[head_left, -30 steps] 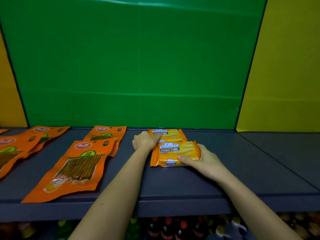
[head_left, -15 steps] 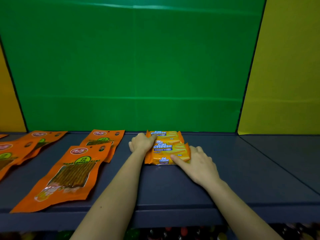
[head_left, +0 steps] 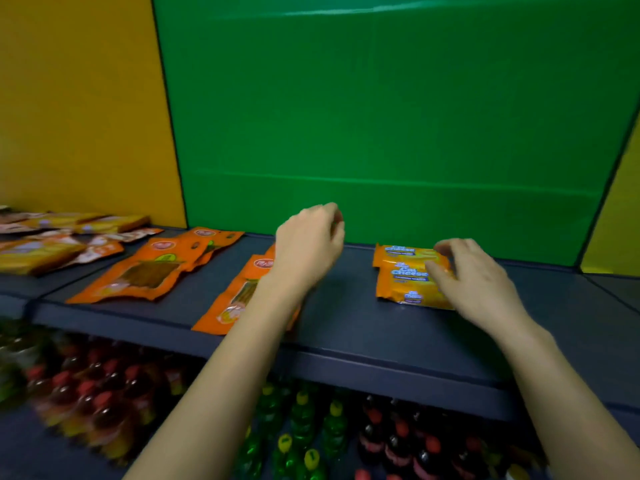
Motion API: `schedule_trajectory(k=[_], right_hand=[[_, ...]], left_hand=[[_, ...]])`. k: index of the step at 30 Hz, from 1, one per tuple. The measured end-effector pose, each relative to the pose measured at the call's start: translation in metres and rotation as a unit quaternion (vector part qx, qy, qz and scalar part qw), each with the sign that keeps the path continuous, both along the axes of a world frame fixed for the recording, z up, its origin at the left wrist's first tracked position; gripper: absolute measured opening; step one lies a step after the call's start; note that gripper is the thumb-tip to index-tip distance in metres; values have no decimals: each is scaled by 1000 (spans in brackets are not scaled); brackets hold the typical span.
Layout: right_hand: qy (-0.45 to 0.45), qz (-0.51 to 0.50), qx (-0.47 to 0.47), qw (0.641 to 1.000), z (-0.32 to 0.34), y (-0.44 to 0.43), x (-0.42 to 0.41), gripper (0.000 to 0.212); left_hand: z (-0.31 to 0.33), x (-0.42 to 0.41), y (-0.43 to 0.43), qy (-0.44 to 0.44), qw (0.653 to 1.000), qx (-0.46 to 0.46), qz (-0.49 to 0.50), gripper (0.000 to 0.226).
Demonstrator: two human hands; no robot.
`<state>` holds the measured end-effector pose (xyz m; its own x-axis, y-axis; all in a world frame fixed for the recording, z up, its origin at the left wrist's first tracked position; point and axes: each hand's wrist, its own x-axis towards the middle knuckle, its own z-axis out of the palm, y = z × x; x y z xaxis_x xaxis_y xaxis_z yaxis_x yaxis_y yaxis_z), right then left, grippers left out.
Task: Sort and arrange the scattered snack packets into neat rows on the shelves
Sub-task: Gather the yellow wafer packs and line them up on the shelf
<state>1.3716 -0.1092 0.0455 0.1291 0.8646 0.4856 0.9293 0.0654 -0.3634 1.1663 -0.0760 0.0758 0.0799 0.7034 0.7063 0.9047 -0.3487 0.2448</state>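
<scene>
A person's two hands work over a dark shelf (head_left: 363, 341) backed by a green panel (head_left: 381, 116). The right hand (head_left: 478, 275) hangs over the right end of a short overlapping stack of cheese wafers (head_left: 405, 271), its fingers spread and loosely bent, wrapped round nothing. Motion blur hides whether the fingertips touch the wrappers. The wafers sit near the back of the shelf, long sides running left to right.

The left hand (head_left: 308, 247) is raised clear of the shelf, fingers loosely curled and empty. Directly beneath its wrist lies an orange pouch (head_left: 239, 299), partly hidden by the forearm, its long axis running from the shelf's front edge toward the back with a slight slant. More pouches (head_left: 145, 271) lie askew further left, and mixed yellow packets (head_left: 38, 254) are heaped at the far left. Bottles (head_left: 304, 445) fill the level below.

The unsorted stock all lies left of the wafers, so the left hand is the nearer one, and the pouch under it looks the likeliest next pick.
</scene>
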Motion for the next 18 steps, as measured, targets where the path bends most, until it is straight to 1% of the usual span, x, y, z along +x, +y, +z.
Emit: schedule_trajectory(k=[2, 7, 11, 13, 15, 18], right_hand=[[-10, 55, 15, 998, 4, 1, -28, 36], [-32, 194, 41, 980, 0, 4, -117, 34], [-36, 250, 39, 967, -4, -5, -193, 30], [-40, 282, 30, 958, -8, -12, -231, 30], [-49, 315, 22, 947, -13, -19, -275, 29], [-63, 335, 5, 940, -19, -31, -328, 31]], left_hand=[[-5, -41, -16, 11, 999, 4, 37, 23], [-30, -163, -58, 39, 988, -35, 145, 23], [-50, -257, -105, 52, 974, -39, 216, 23], [-62, -300, -129, 66, 968, -43, 238, 27], [-74, -345, -156, 65, 960, -55, 268, 28], [-87, -392, -187, 70, 949, -93, 294, 24]])
